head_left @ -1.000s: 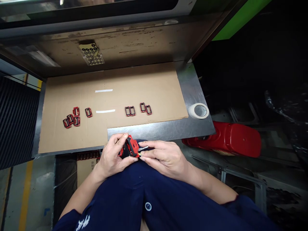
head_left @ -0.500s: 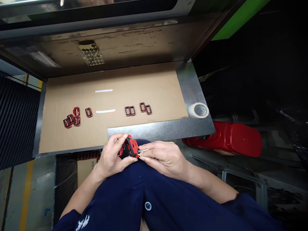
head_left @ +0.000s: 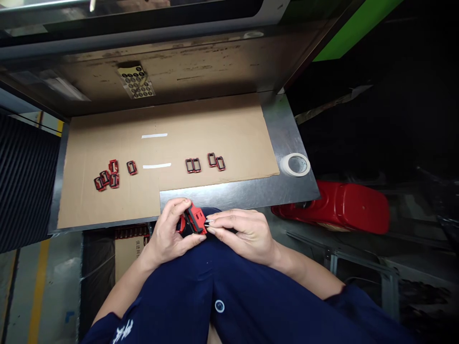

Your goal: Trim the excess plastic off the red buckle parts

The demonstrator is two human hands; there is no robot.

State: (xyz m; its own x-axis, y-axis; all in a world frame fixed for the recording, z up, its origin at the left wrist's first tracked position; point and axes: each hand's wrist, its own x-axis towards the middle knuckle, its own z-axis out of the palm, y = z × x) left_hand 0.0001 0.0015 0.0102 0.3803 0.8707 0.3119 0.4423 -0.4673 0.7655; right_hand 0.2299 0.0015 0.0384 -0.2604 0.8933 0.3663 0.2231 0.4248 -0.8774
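Note:
My left hand (head_left: 171,234) is closed around a red and black plastic frame (head_left: 195,219), thumb and fingers on opposite edges, just in front of my body. The frame is tilted, its red side facing right. My right hand (head_left: 247,234) pinches what look like small metal tweezers (head_left: 208,222), whose two thin prongs meet the right side of the frame. Most of the tweezers is hidden by my fingers. Beyond my hands, several similar frames (head_left: 114,180) lie in a cluster on the left of the cardboard, and several more (head_left: 192,165) lie right of the middle.
A cardboard sheet (head_left: 215,124) covers much of the metal table (head_left: 236,193). White tape strips (head_left: 157,166) mark it. A tape roll (head_left: 296,165) sits at the right edge. A sticker sheet (head_left: 136,82) hangs on the back panel. A red plastic object (head_left: 362,205) stands beyond the table.
My right hand has shifted slightly, and less of the metal prongs shows between its fingers and the frame. The held frame has turned a little. The frames on the cardboard have not moved.

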